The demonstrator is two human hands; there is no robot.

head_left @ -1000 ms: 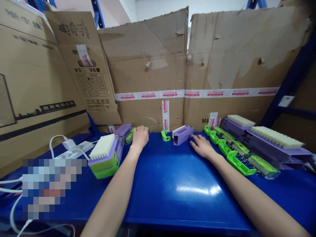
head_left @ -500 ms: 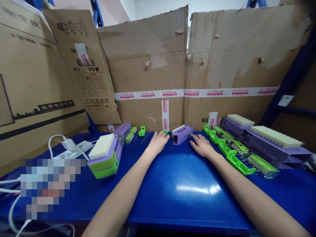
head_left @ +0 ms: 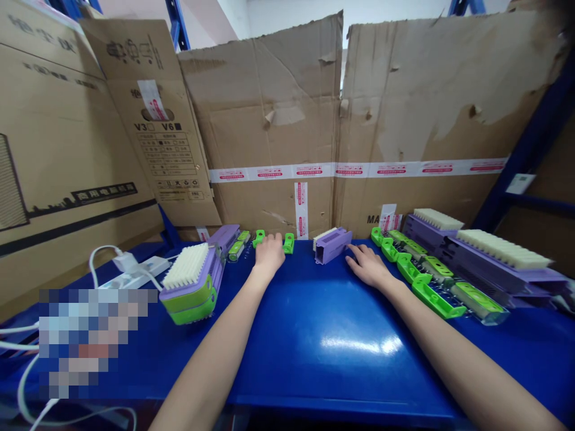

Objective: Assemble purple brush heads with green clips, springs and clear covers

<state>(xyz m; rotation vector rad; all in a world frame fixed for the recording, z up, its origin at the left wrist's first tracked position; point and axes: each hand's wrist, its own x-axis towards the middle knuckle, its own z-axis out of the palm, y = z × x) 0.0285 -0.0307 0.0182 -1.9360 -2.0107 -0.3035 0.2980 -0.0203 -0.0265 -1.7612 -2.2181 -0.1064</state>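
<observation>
My left hand (head_left: pixel 269 256) is at the back of the blue table, its fingers curled down between two bright green plastic pieces, one on its left (head_left: pixel 259 238) and one on its right (head_left: pixel 288 243). Whatever its fingertips pinch is hidden behind the hand. Resting on the table with fingers spread, my right hand (head_left: pixel 368 266) has its index fingertip at the right end of a purple slotted plastic housing (head_left: pixel 333 246) with cream bristles on its far side. That hand grips nothing.
On the left lies a purple and green brush unit (head_left: pixel 186 284) near a white power strip (head_left: pixel 144 270). On the right stand a row of green brackets (head_left: pixel 408 269), small green-topped clear parts (head_left: pixel 478 299) and bristled purple housings (head_left: pixel 503 254). Cardboard (head_left: pixel 269 137) walls the back.
My left hand has moved left, from beside the purple housing to between the green pieces, and its fingers have curled. The right green piece is now uncovered. My right hand stays put.
</observation>
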